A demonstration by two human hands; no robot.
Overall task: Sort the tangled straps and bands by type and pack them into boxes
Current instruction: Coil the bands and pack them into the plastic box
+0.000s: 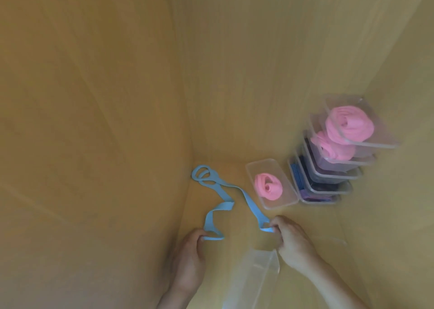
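A light blue strap [212, 205] lies on the wooden bench [94, 120], near the middle of the view. Its far end curls into a couple of small loops close to where the bench surface meets a panel edge; from there two runs trail toward the near side, one twisting and folding over itself, the other running straight and diagonal to the right.

The left hand [190, 257] pinches the near end of the twisted run, fingers closed on a small fold of strap lying flat on the bench. The right hand [291, 240] pinches the end of the straight run, fingers curled around it. The two hands are apart, with a slack length of strap between them.

Just beyond the right hand sits an open clear box [271, 183], lidless, with a rolled pink band [269, 189] inside it. The strap's straight run passes just beside this box's left edge.

To the right of that box stands a stack [338, 153] of clear boxes, leaning in the wide-angle view. The top two each hold a pink roll; the lower ones hold darker bands, purple and blue, too blurred to tell apart well.

Between the forearms at the near edge is another clear container [256, 278], translucent; its contents cannot be made out.
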